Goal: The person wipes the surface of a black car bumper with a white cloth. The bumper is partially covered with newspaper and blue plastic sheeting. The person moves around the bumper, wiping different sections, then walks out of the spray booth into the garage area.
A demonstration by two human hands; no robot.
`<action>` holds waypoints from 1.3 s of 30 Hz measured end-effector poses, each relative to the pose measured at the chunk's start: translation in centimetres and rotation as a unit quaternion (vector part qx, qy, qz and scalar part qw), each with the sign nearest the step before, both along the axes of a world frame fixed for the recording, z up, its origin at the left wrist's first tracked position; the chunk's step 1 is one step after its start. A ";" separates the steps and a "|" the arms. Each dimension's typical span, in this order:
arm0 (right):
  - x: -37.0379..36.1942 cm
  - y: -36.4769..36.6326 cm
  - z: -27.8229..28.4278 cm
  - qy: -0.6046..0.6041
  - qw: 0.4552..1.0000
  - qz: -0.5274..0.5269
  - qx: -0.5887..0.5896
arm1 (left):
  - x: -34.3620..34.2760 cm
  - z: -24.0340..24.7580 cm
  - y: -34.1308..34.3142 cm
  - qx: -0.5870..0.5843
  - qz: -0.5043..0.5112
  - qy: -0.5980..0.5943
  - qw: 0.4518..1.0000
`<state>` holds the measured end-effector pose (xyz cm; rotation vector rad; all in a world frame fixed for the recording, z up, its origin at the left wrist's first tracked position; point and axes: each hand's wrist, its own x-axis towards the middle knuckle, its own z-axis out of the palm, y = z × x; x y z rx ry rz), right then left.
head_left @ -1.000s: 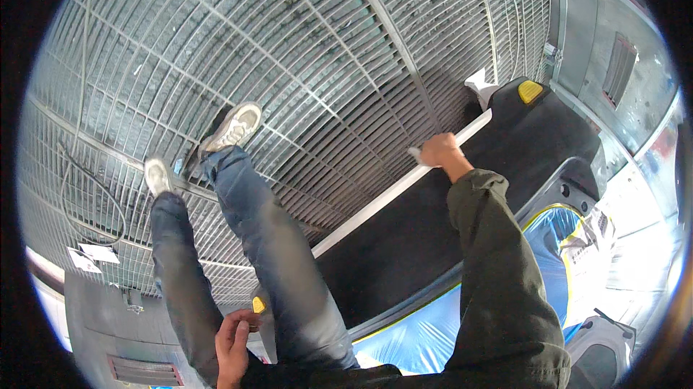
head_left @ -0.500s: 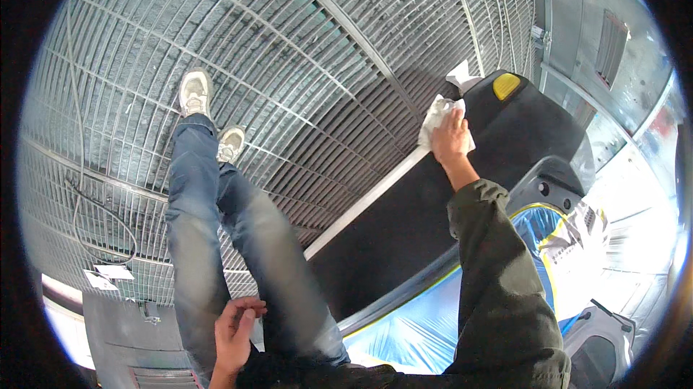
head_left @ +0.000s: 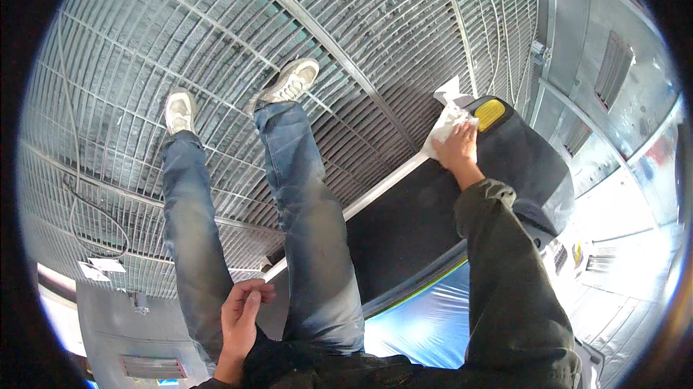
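Observation:
My right hand [head_left: 459,147] presses a crumpled white wiping cloth [head_left: 442,133] onto the upper edge of a black vehicle body panel [head_left: 419,219]. Its fingers lie over the cloth, close beside a yellow rounded patch [head_left: 491,111] at the panel's far end. A pointed white piece [head_left: 448,89] sticks up just beyond the cloth; whether it is part of it I cannot tell. My left hand [head_left: 242,315] hangs in front of my thighs, loosely curled with the thumb apart, and nothing shows in it.
Under my shoes lies a metal grating floor [head_left: 216,50]. Blue-looking plastic film [head_left: 426,320] covers the vehicle beside the panel. A thin cable [head_left: 101,208] loops over the grating at left, near white sheets [head_left: 101,268]. Metal walls [head_left: 577,35] rise at right.
My right hand has slid the cloth along the panel's edge, closer to the yellow patch. My right foot has stepped forward and to the right. The left hand stays curled near my thighs.

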<state>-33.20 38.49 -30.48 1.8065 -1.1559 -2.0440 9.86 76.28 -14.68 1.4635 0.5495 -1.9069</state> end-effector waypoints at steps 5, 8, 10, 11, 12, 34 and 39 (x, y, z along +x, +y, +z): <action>-0.2 -3.2 -1.8 0.010 0.999 0.045 0.000 | -3.5 -0.6 -3.3 0.006 -0.052 -0.008 0.999; 0.4 -0.8 -0.9 0.034 0.985 0.129 0.106 | -4.4 -0.8 -4.3 0.025 -0.047 -0.007 0.999; 2.1 2.8 0.8 0.024 0.964 0.175 0.198 | -4.8 -0.7 -5.0 0.023 -0.041 -0.004 0.999; 3.0 5.1 2.3 -0.006 0.945 0.219 0.243 | -4.7 -0.4 -5.2 0.025 -0.040 -0.001 0.999; 2.2 6.7 2.7 -0.122 0.941 0.175 0.262 | -4.7 -0.1 -5.5 0.032 -0.042 -0.001 0.999; -0.9 -11.8 -2.7 -0.124 0.943 0.134 0.279 | -5.7 -0.1 -7.1 0.077 -0.034 -0.019 0.996; -2.7 -17.3 -5.9 -0.015 0.956 0.039 0.289 | -6.8 -1.7 -7.9 0.072 -0.058 -0.015 0.996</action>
